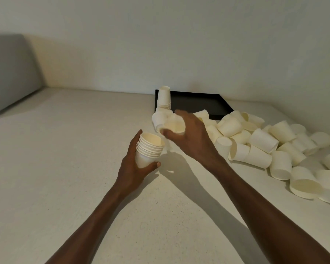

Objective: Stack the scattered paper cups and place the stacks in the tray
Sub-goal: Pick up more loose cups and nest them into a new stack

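My left hand (133, 164) grips a stack of several nested white paper cups (150, 149), mouths up, above the table. Just to its upper right my right hand (191, 136) holds a single paper cup (174, 125), its mouth turned toward me and blurred. A black tray (204, 103) lies at the back by the wall. In its left corner stands an upside-down stack of cups (163, 100). A heap of loose cups (265, 141) lies scattered to the right of my hands, reaching the tray's front edge.
The white table (65, 149) runs along a pale wall. A grey cushion-like object (10, 73) sits at the far left corner. A few loose cups (157, 120) lie just behind my right hand.
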